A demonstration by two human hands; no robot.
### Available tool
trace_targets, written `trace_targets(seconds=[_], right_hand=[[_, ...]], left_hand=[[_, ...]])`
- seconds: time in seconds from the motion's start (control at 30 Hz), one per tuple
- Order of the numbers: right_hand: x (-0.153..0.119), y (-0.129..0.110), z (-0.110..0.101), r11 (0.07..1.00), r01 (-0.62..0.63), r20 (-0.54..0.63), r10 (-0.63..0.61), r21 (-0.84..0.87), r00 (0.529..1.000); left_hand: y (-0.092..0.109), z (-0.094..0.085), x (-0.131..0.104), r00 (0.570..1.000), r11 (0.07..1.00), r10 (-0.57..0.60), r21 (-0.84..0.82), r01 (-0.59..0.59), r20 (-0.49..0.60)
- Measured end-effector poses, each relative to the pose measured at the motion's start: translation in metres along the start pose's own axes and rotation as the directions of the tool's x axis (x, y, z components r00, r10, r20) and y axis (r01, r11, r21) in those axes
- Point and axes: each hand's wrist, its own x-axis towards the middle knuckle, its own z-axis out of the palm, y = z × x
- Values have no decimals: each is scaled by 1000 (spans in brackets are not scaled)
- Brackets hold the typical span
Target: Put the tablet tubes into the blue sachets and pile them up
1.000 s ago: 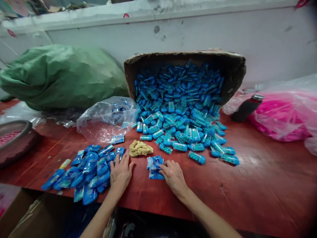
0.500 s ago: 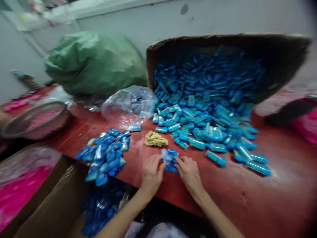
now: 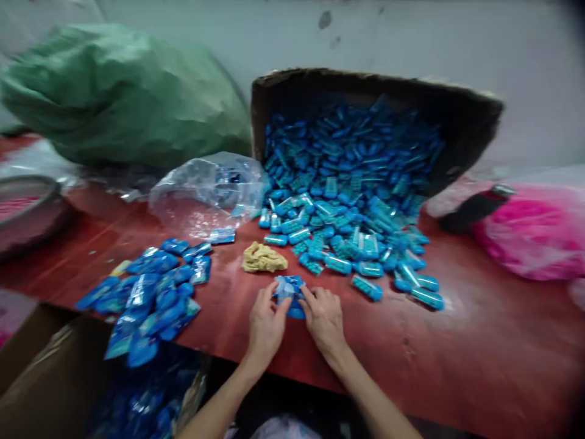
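Note:
A small blue printed plastic packet (image 3: 289, 285) lies at the table's front, between my two hands. My left hand (image 3: 267, 320) grips its left side, thumb and fingers curled in at the edge. On the opposite side my right hand (image 3: 325, 317) has its fingertips pressed on the packet's right edge. Just beyond it sits a crumpled yellowish cloth or sponge (image 3: 264, 258). Clear-and-blue capsule-shaped containers (image 3: 338, 264) holding small beads spill toward my right hand. To the left of my left hand is a heap of filled blue packets (image 3: 159, 286).
A cardboard box (image 3: 379, 78) on its side holds many capsules. A clear plastic bag (image 3: 205, 195), a big green sack (image 3: 132, 97) and a bowl of pink pieces (image 3: 27, 210) stand left. At right are a black-handled object (image 3: 475, 210) and a pink bag (image 3: 534, 231). Below the edge is an open carton (image 3: 59, 378).
The view has turned right, so the table's contents appear further left. Both hands stay at the blue packet, and my left thumb has shifted in over it.

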Motion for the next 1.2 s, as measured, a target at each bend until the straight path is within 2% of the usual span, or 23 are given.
trace_targets(seconds=[0.17,0.33,0.43,0.57,0.63,0.73,0.8,0.83,0.9,0.93,0.97,1.0,1.1,1.2], right_hand=[[3,-3,-6,996,-83,82,81,32,993],[3,-4,1,995,-86,69,82,49,994],[4,-3,-2,995,-78,48,75,57,996],[0,-5,-17,991,-55,-9,56,120,998],[-4,-8,-24,983,-22,-32,28,185,999],[-9,-11,-29,934,-18,-55,40,356,998],[-10,-12,-27,825,-115,-41,165,553,985],[-9,-12,-25,724,-188,7,245,664,969],[-7,-10,-20,427,-350,205,348,834,915],[-6,-10,-18,285,-414,308,350,865,885],[-5,-10,-15,177,-460,386,335,870,860],[-4,-10,-13,109,-488,433,326,866,840],[-4,-14,-9,60,-501,446,376,863,812],[-7,-23,-5,32,-498,439,427,867,791]], left_hand=[[-3,-7,5,998,996,-61,-64,61,-8],[-9,-12,3,999,999,-39,-11,39,2],[-10,-12,1,993,991,-116,-61,115,-7],[-3,-11,0,968,956,-248,-169,239,-34],[2,-10,0,961,942,-274,-196,274,29],[7,-7,2,929,912,-314,-210,353,196],[7,-5,2,900,881,-343,-241,408,270],[6,-4,2,891,865,-350,-265,425,288],[4,-2,0,890,839,-350,-325,437,293],[3,0,-1,890,826,-350,-353,441,292],[3,1,-2,889,810,-352,-380,446,293],[2,3,-3,886,794,-353,-404,453,299],[2,10,-7,879,767,-365,-437,471,307],[3,17,-9,879,752,-399,-455,477,261]])
